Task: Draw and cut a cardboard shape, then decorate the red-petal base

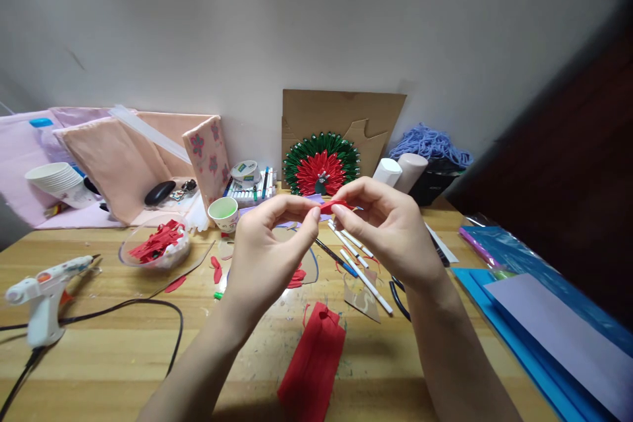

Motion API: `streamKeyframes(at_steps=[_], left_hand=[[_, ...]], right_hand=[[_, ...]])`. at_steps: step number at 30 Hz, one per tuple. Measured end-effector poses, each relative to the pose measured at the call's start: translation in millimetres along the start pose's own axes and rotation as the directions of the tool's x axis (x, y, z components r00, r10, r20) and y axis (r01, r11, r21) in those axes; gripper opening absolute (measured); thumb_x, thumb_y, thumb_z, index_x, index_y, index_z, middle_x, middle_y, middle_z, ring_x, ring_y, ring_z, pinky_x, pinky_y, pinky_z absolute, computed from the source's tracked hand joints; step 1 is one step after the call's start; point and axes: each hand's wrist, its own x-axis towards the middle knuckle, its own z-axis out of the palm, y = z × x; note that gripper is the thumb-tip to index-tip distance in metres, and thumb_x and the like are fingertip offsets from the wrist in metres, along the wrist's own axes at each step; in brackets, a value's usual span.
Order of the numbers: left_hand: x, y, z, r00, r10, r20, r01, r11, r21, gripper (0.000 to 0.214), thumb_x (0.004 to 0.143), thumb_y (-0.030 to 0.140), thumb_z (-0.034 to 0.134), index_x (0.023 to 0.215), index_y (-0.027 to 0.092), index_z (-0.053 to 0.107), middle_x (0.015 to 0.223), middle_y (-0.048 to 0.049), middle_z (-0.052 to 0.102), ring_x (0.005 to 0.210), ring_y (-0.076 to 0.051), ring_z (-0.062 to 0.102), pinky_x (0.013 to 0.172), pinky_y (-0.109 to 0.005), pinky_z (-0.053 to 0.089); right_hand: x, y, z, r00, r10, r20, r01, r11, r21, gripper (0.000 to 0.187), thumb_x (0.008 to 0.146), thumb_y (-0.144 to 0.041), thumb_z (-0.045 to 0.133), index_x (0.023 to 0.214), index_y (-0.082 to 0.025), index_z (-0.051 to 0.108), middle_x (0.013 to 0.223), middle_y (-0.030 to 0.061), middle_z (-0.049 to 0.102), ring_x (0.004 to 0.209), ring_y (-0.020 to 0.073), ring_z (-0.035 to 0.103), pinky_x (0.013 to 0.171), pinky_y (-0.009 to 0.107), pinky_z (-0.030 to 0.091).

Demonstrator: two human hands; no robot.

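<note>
Between my two hands, above the middle of the table, is a small red piece (332, 206) that looks like crepe paper or cloth. My left hand (277, 237) pinches its left end between thumb and fingertips. The right end is pinched by my right hand (388, 227), whose curled fingers hide part of it. Below them on the table lies a folded red strip (316, 362) of the same look. Partly behind my left hand are red petal-like pieces (297, 277) on a round board.
A hot glue gun (47, 293) with a black cable lies at left. Near it stands a bowl (143, 257) of red pieces. White markers (368, 283) and cardboard scraps lie centre right. A red-and-green peacock decoration (321, 168) leans on cardboard behind. Blue sheets (499, 316) line the right edge.
</note>
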Motion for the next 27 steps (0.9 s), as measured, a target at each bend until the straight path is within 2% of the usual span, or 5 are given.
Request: streamKeyframes(at_steps=[6, 12, 21, 27], left_hand=[[-1.3, -0.3, 0.6, 0.998, 0.057, -0.002, -0.057, 0.997, 0.059, 0.008, 0.079, 0.022, 0.063, 0.083, 0.017, 0.067, 0.080, -0.0033, 0.069, 0.072, -0.013, 0.064, 0.070, -0.023, 0.053], [-1.1, 0.2, 0.1, 0.998, 0.058, 0.011, -0.059, 0.993, 0.100, 0.008, 0.081, 0.023, 0.061, 0.081, 0.016, 0.066, 0.078, -0.0027, 0.067, 0.071, -0.013, 0.062, 0.070, -0.023, 0.053], [-0.4, 1.9, -2.3, 0.995, 0.087, 0.042, -0.090, 0.991, 0.098, 0.008, 0.081, 0.023, 0.063, 0.076, 0.017, 0.065, 0.075, -0.0012, 0.067, 0.069, -0.011, 0.062, 0.067, -0.022, 0.052], [0.7, 0.5, -2.2, 0.996, 0.073, 0.055, -0.077, 0.994, 0.079, 0.008, 0.080, 0.022, 0.064, 0.076, 0.016, 0.065, 0.073, 0.0000, 0.067, 0.068, -0.010, 0.062, 0.066, -0.019, 0.051]], right_hand=[[-0.1, -0.3, 1.0, 1.000, -0.017, -0.011, 0.017, 1.000, -0.023, 0.011, 0.080, -0.027, 0.065, 0.080, -0.016, 0.062, 0.074, 0.0017, 0.064, 0.069, 0.0125, 0.061, 0.062, 0.023, 0.051], [0.1, 0.2, 0.2, 1.000, -0.020, -0.005, 0.019, 0.999, -0.027, 0.016, 0.082, -0.031, 0.063, 0.076, -0.016, 0.062, 0.069, 0.0002, 0.061, 0.063, 0.0113, 0.058, 0.059, 0.022, 0.048], [0.9, -3.4, -2.5, 0.996, 0.000, 0.084, 0.006, 0.998, -0.065, 0.019, 0.083, -0.034, 0.063, 0.076, -0.016, 0.063, 0.069, 0.0011, 0.063, 0.065, 0.0119, 0.058, 0.059, 0.022, 0.046], [0.4, -3.9, -3.9, 0.995, -0.008, 0.100, 0.017, 0.996, -0.085, 0.017, 0.081, -0.034, 0.065, 0.079, -0.017, 0.065, 0.075, 0.0027, 0.066, 0.071, 0.0143, 0.062, 0.064, 0.024, 0.051]])
